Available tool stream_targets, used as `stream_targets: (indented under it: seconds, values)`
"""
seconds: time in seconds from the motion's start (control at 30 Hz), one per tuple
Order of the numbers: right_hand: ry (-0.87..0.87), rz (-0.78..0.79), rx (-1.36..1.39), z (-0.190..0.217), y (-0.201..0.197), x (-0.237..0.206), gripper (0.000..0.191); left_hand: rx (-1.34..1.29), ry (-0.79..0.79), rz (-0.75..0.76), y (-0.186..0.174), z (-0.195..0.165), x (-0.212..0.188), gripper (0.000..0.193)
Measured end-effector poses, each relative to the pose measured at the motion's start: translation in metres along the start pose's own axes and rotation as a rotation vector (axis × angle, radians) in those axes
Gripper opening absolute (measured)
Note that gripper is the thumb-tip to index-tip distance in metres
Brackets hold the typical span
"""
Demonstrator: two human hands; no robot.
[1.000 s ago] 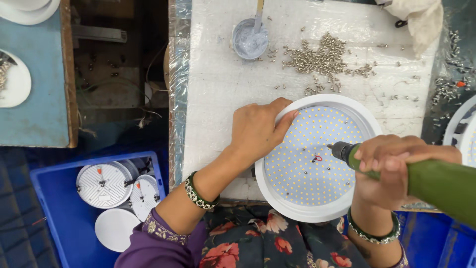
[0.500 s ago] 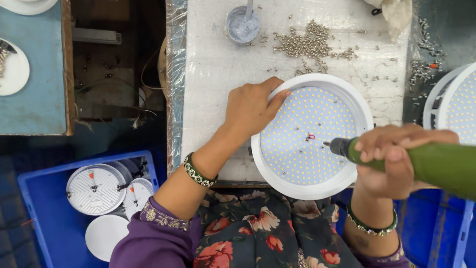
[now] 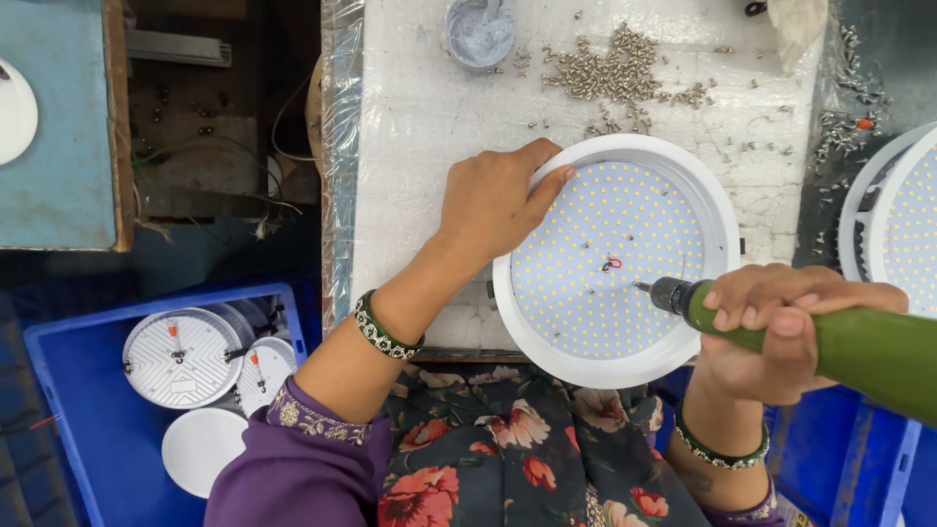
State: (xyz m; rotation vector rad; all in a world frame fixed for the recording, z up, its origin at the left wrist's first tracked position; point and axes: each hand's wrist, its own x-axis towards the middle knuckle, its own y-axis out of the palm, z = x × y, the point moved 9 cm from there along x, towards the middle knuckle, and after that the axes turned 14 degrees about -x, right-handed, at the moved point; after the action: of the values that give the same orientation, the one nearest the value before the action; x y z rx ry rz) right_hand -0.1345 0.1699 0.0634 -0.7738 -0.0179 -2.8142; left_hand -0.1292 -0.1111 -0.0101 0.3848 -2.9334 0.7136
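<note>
Seated at a white-covered bench [image 3: 429, 146], screwing down the LED board of a round white downlight [image 3: 615, 259] that lies at centre-right of the frame, near the bench's front edge; left hand [image 3: 493, 200] spread flat over the upper-left rim of the downlight, thumb hooked on the rim, fingers pressing it to the bench; right hand [image 3: 766, 327] at lower right wrapped tight round a green electric screwdriver [image 3: 830, 337], its dark bit tip touching the LED board just right of the small red-and-white wire loop [image 3: 612, 263] at the board's middle; a few dark screws already showing on the board around that loop, so, as a judgement, mid-way through the fastening step rather than at its start; calling next, it seems, for the bit kept upright on the screw head and the rim held from turning, then a fresh screw from the loose pile of screws [image 3: 610, 68] at upper centre; small grey cup of paste [image 3: 480, 31] just left of that pile; a second downlight [image 3: 898, 220] cut off at the right edge of the frame; blue crate [image 3: 78, 439] at lower left holding finished round lamp housings [image 3: 181, 356], backs up; blue side table [image 3: 59, 185] at upper left, well apart from the work.
</note>
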Motion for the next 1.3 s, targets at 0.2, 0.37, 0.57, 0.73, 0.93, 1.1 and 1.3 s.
stream_targets:
  seconds: [0.2,0.37,0.57,0.73,0.93,1.1,1.3]
  values:
    - [-0.03,0.007,0.029,-0.012,-0.009,0.01,0.022,-0.019,0.015,0.004,-0.002,-0.005,-0.005,0.031]
    - [0.042,0.032,0.091,-0.012,-0.031,0.0,0.024,0.014,0.015,0.0,-0.002,-0.007,-0.006,0.028]
    - [0.096,0.019,0.088,-0.008,-0.041,-0.019,0.023,0.007,0.016,0.028,0.001,-0.006,-0.01,0.029]
    - [0.088,0.063,0.038,-0.006,-0.032,-0.013,0.021,0.003,0.031,0.011,-0.001,-0.008,-0.01,0.028]
    - [0.049,0.033,0.086,-0.011,-0.037,-0.022,0.023,-0.017,0.052,0.0,-0.003,-0.012,-0.008,0.027]
    - [0.007,-0.012,0.121,-0.008,-0.052,-0.029,0.025,0.0,0.035,0.022,-0.002,-0.013,-0.011,0.026]
    - [-0.064,-0.237,-0.088,0.013,-0.032,-0.034,0.024,-0.025,0.028,0.015,-0.005,-0.018,-0.014,0.025]
